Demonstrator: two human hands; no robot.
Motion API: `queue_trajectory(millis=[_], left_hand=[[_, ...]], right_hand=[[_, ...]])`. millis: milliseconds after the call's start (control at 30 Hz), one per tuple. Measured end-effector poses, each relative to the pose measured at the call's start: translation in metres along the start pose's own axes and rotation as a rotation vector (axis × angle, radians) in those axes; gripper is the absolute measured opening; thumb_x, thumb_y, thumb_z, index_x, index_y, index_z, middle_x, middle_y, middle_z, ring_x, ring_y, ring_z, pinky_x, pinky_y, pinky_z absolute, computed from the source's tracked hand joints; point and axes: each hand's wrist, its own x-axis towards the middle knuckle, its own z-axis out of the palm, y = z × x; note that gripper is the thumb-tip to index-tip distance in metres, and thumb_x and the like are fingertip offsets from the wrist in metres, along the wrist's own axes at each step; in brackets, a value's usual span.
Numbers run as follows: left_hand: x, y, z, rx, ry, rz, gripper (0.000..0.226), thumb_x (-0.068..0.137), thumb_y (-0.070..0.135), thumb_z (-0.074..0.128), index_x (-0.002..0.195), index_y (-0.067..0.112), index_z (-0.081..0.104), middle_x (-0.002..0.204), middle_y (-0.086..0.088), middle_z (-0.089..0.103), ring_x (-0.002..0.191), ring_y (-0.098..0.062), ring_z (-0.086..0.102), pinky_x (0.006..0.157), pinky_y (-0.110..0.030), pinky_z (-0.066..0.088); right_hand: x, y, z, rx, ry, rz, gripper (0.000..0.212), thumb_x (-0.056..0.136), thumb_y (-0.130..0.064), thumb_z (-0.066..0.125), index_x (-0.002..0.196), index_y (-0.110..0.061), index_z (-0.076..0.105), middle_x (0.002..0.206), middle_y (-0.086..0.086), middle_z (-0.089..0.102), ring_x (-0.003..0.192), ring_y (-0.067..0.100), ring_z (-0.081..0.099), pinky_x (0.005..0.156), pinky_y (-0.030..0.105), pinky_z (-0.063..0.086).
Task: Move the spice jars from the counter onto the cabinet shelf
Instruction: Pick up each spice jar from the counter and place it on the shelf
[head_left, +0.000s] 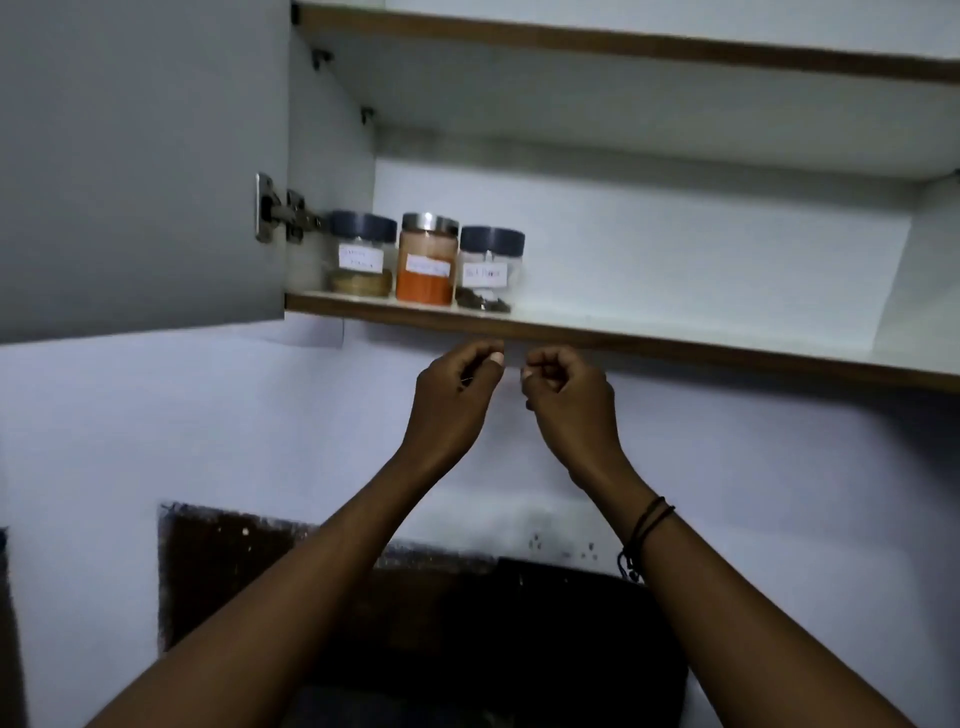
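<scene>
I'm seeing 3 spice jars sitting in a row at the left end of the cabinet shelf (675, 340), left of frame centre: a dark-lid jar (361, 254), an orange-powder jar (427, 260) with a metal lid, and another dark-lid jar (491, 270). They're just beside each other. The cabinet door (140, 166) is hanging open at upper left. Left hand (457, 395) and right hand (566, 397) are curling loosely closed just below the shelf edge, gripping nothing I can make out.
</scene>
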Motion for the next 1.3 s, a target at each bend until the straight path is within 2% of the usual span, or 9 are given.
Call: queue_trajectory(millis=[200,367,533,600,667,767,867,1000,1300], left_hand=[[-0.100,-0.045,0.030,-0.089,-0.186,-0.215,0.021,0.101,0.025,0.053,0.109,0.025,0.072,0.106,0.009,0.074,0.106,-0.010,0.068,0.097,-0.032,0.053],[-0.216,-0.105,0.041,0.034,-0.378,-0.313,0.029,0.096,0.018,0.054,0.120,0.014,0.071,0.116,0.000,0.074,0.109,-0.008,0.067,0.099,-0.028,0.053],[-0.332,-0.154,0.034,0.179,-0.657,-0.380,0.029,0.096,0.011,0.053,0.116,0.020,0.072,0.110,0.007,0.072,0.094,0.017,0.062,0.083,-0.004,0.046],[-0.371,-0.164,0.030,0.199,-0.775,-0.422,0.028,0.094,0.006,0.054,0.111,0.019,0.072,0.105,0.008,0.072,0.090,0.014,0.064,0.080,-0.007,0.048],[-0.404,-0.171,0.026,0.244,-0.827,-0.416,0.027,0.090,0.005,0.054,0.108,0.015,0.072,0.102,0.000,0.073,0.090,0.000,0.067,0.082,-0.022,0.054],[-0.437,-0.181,0.021,0.269,-0.813,-0.500,0.036,0.096,0.016,0.052,0.131,0.013,0.060,0.124,-0.007,0.066,0.114,-0.016,0.061,0.100,-0.035,0.049],[-0.448,-0.181,0.018,0.215,-0.720,-0.767,0.047,0.101,0.034,0.051,0.145,0.020,0.046,0.136,-0.001,0.058,0.122,-0.017,0.056,0.104,-0.036,0.046],[-0.449,-0.179,0.017,0.049,-0.660,-0.902,0.030,0.101,0.034,0.052,0.128,0.025,0.060,0.118,0.002,0.067,0.108,-0.015,0.065,0.096,-0.039,0.054],[-0.441,-0.173,0.014,-0.012,-0.391,-1.005,0.040,0.105,0.031,0.041,0.082,0.009,0.064,0.082,-0.010,0.063,0.075,-0.021,0.058,0.069,-0.037,0.047]], right_hand=[[-0.105,0.054,-0.002,-0.013,-0.054,0.181,0.009,0.090,-0.016,0.062,0.095,-0.021,0.068,0.087,-0.011,0.071,0.082,0.004,0.067,0.075,0.022,0.054],[-0.234,0.118,0.009,-0.110,-0.109,0.344,0.018,0.088,-0.011,0.057,0.099,-0.025,0.063,0.091,-0.009,0.064,0.076,-0.004,0.057,0.068,0.002,0.038],[-0.371,0.167,0.012,-0.180,-0.292,0.516,0.027,0.091,-0.021,0.055,0.118,-0.024,0.056,0.108,-0.004,0.062,0.095,0.009,0.057,0.083,0.027,0.045],[-0.417,0.181,0.009,-0.219,-0.349,0.575,0.022,0.092,-0.023,0.056,0.111,-0.034,0.055,0.105,-0.014,0.059,0.096,-0.006,0.055,0.092,0.029,0.050],[-0.452,0.191,0.006,-0.374,-0.401,0.563,0.022,0.090,-0.034,0.051,0.112,-0.034,0.054,0.114,-0.011,0.056,0.105,-0.003,0.051,0.099,0.028,0.045],[-0.485,0.200,0.003,-0.544,-0.479,0.517,0.053,0.082,-0.053,0.042,0.129,-0.029,0.049,0.134,0.001,0.044,0.118,0.019,0.046,0.097,0.026,0.035],[-0.499,0.206,0.003,-0.509,-0.539,0.552,0.073,0.080,-0.057,0.054,0.144,-0.029,0.032,0.139,0.006,0.036,0.121,0.023,0.043,0.098,0.029,0.037],[-0.504,0.208,0.010,-0.396,-0.573,0.643,0.093,0.077,-0.050,0.069,0.151,-0.029,0.016,0.143,0.012,0.037,0.127,0.026,0.043,0.104,0.041,0.042],[-0.469,0.211,-0.004,0.049,-0.213,0.778,0.075,0.076,-0.023,0.081,0.133,-0.030,0.034,0.132,-0.005,0.048,0.119,0.012,0.051,0.096,0.024,0.043]])
